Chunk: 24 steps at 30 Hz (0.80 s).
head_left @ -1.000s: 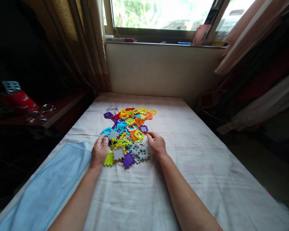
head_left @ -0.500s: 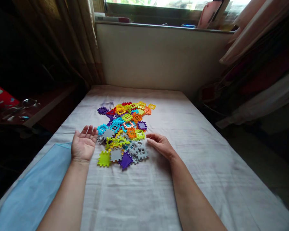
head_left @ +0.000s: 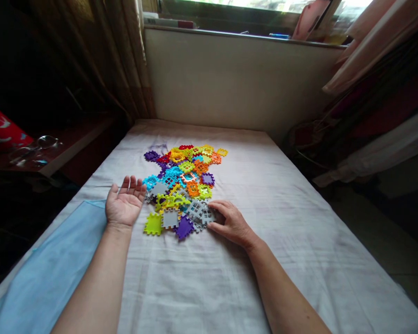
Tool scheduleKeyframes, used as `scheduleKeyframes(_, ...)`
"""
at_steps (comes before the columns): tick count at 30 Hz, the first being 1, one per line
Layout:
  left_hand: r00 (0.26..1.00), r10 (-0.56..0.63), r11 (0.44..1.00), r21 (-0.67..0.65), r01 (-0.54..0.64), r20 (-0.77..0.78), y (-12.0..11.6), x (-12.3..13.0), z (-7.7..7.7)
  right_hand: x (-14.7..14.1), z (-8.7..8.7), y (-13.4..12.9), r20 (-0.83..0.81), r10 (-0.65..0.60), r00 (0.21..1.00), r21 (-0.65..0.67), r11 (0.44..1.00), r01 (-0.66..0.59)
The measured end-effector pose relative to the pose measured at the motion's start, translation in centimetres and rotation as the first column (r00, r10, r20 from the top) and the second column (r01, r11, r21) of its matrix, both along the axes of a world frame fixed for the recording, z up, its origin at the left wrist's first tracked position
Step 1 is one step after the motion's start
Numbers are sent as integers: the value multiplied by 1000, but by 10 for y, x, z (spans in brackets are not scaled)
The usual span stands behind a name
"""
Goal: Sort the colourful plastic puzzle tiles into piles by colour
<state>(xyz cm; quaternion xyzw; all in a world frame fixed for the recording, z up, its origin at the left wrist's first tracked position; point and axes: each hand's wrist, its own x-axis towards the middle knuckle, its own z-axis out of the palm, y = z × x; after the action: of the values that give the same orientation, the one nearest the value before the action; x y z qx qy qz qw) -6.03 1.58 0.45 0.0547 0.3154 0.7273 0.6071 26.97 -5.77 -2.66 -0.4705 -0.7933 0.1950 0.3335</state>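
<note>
Colourful notched plastic tiles lie in a loose pile on the sheet-covered surface (head_left: 299,241). At its near edge are a lime green tile (head_left: 153,224), a grey tile (head_left: 170,218) and a purple tile (head_left: 184,227). My left hand (head_left: 125,204) rests palm up at the pile's left side, fingers apart, holding nothing. At the right side, my right hand (head_left: 229,221) has its thumb and fingers spread around the edge of a grey window-patterned tile (head_left: 206,215); its fingertips are at that tile, and whether they touch it is unclear.
Light blue cloth (head_left: 55,264) lies at the left, partly beneath my left forearm. Glasses (head_left: 47,143) and a red patterned item (head_left: 3,132) are on a dark side table. A low wall (head_left: 237,79) stands behind, with curtains at the left.
My right hand has moved down and slightly left to the grey tiles, and its thumb and fingers have spread wider. My left hand stays palm up. The view has shifted slightly.
</note>
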Motion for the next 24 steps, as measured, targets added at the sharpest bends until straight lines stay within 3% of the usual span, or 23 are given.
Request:
scheduleKeyframes(3, 1000, -7, 1000, 3, 7, 0, 0, 0, 1, 11, -1, 3, -24, -85, 996, 11, 996, 85)
scheduleKeyframes(5, 1000, -8, 1000, 7, 8, -5, 0, 0, 1, 23, -4, 6, -10, -255, 967, 41, 966, 255)
scheduleKeyframes(8, 1000, -13, 1000, 8, 14, -18, 0, 0, 1, 41, -9, 11, 64, -565, 823, 105, 823, 558)
scheduleKeyframes(10, 1000, -15, 1000, 4, 15, -25, 0, 0, 1, 47, -12, 13, 122, -672, 731, 133, 741, 659)
scheduleKeyframes(17, 999, -20, 1000, 14, 21, -31, 1, 0, 0, 46, -17, 15, 188, -734, 652, 161, 678, 717)
scheduleKeyframes(24, 999, -30, 999, 27, 32, -44, 1, 0, -2, 41, -13, 16, 98, -688, 719, 253, 716, 651)
